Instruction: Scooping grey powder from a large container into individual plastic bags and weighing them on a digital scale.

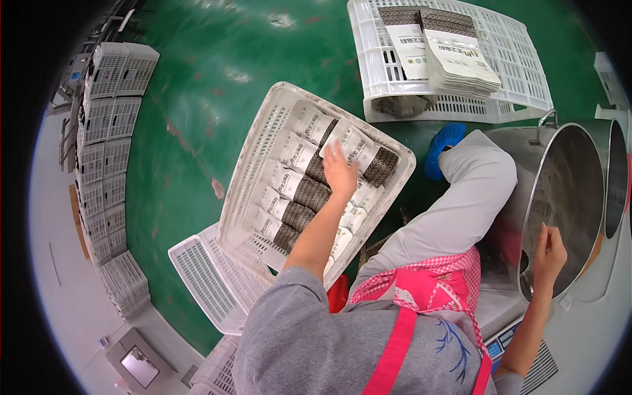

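Observation:
My left hand (340, 170) reaches into a white plastic crate (237, 217), fingers spread against the upper pouch (360, 145), and does not appear to grip it. That pouch is white with a dark brown patterned end and bears writing. Similar filled pouches (291, 185) lie overlapping in rows beneath it, some hidden by my arm. On the right, my right hand (549, 254) is raised in front of the mouth of a large stainless steel drum (498, 217), its fingers curled together with nothing visible in them. Greyish powder (558, 187) shows inside the drum.
An upturned white crate (513, 59) carries stacks of flat pouches (461, 59). Another steel drum (614, 177) stands at far right. A second crate (207, 281) sits behind the filled one. Stacked crates (106, 148) line the left wall. A device with a blue panel (496, 348) is beside my right arm.

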Demonstrator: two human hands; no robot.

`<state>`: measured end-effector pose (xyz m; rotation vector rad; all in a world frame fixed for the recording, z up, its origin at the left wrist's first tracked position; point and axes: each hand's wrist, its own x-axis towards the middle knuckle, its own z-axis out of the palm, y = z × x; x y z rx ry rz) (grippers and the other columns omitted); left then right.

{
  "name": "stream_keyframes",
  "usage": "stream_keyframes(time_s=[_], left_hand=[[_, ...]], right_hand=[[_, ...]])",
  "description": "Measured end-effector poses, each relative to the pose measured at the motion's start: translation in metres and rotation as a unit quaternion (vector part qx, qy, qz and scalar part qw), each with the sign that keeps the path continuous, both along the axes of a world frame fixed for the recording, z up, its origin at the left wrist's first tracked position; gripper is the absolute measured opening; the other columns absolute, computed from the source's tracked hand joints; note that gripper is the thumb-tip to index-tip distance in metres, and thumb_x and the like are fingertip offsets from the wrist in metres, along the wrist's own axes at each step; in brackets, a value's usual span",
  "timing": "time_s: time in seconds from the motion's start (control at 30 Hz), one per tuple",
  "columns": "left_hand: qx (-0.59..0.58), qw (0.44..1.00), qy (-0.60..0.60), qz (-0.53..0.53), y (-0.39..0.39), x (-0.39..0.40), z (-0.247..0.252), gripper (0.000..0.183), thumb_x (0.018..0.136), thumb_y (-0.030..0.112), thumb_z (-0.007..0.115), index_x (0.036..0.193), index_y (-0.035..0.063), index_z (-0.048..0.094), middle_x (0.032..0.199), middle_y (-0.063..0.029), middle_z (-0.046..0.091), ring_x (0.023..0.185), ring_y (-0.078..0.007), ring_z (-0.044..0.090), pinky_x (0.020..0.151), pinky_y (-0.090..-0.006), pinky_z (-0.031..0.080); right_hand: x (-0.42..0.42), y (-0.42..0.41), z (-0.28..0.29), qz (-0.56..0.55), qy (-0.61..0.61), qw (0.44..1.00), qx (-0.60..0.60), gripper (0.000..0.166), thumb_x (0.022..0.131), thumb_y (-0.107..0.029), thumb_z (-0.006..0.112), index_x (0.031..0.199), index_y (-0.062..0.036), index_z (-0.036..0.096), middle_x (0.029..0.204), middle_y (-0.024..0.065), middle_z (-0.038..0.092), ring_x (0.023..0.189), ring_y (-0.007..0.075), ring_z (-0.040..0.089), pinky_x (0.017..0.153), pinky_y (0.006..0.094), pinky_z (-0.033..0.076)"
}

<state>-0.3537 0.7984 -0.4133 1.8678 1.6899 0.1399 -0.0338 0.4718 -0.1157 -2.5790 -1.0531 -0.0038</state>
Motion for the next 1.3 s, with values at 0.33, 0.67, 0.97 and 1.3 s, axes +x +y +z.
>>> stream_keyframes(time_s=[0.33,0.67,0.97,1.3], left_hand=[[0.035,0.959,0.041,-0.279,-0.019,0.023,-0.05,0.084,0.097,0.046,0.057,0.161,0.0114,0.016,0.166,-0.0219,0.011,0.153,-0.0415,0.011,0.121,-0.0565,0.014],[0.067,0.946,0.129,-0.291,-0.025,0.042,0.022,0.065,0.093,0.033,0.065,0.15,0.0113,0.043,0.157,-0.0233,0.035,0.146,-0.0419,0.03,0.115,-0.0569,0.028],[0.319,0.816,-0.314,-0.366,0.044,0.188,0.223,0.024,0.088,0.014,0.07,0.111,0.006,0.073,0.116,-0.0163,0.066,0.111,-0.0366,0.057,0.095,-0.0446,0.047],[0.086,0.841,-0.04,-0.532,0.101,0.306,0.228,0.049,0.083,0.034,0.075,0.121,0.0037,0.071,0.113,-0.0218,0.071,0.106,-0.0371,0.068,0.092,-0.0413,0.052]], right_hand=[[-0.005,-0.012,0.003,-0.003,-0.021,1.0,-0.016,0.02,0.101,-0.012,0.061,0.084,-0.0007,0.057,0.066,0.0043,0.05,0.057,0.0096,0.043,0.054,0.0265,0.038],[-0.005,-0.026,0.023,-0.062,0.024,0.998,-0.018,0.015,0.098,-0.014,0.063,0.089,-0.0026,0.061,0.077,0.018,0.06,0.066,0.0355,0.058,0.062,0.039,0.046],[-0.007,-0.055,0.013,-0.065,-0.014,0.997,0.043,0.019,0.098,-0.012,0.064,0.085,-0.0001,0.058,0.065,0.011,0.05,0.055,0.0147,0.044,0.054,0.0289,0.04],[-0.018,-0.101,0.015,-0.139,-0.015,0.988,0.062,0.02,0.098,-0.013,0.064,0.084,-0.0005,0.058,0.063,0.0084,0.05,0.055,0.0123,0.045,0.053,0.0285,0.039]])
